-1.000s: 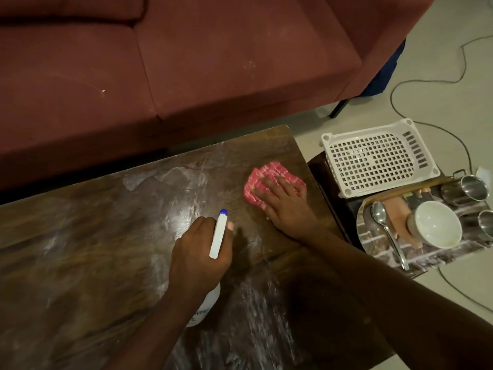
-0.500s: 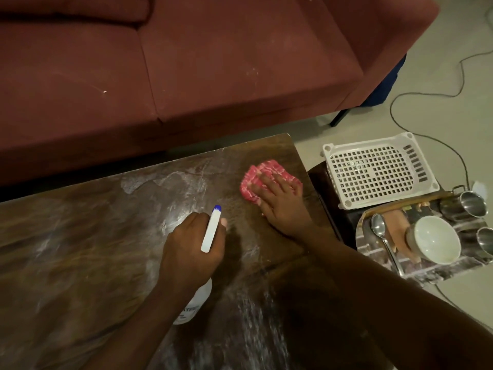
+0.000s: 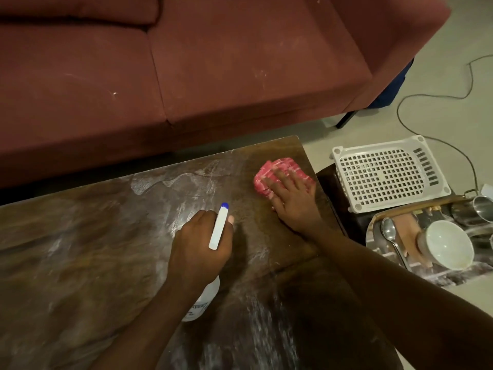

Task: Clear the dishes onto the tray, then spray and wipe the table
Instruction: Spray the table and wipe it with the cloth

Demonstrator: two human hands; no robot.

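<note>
I'm viewing through one head-worn camera; it's looking steeply down, hovering close above the table (image 3: 80,249), facing the sofa (image 3: 240,62) beyond, with the tray (image 3: 440,279) sitting at the right edge.

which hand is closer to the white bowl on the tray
Right. The right hand lies flat on the pink cloth at the right end of the table, beside the tray with the white bowl; the left hand grips the spray bottle farther left.
</note>
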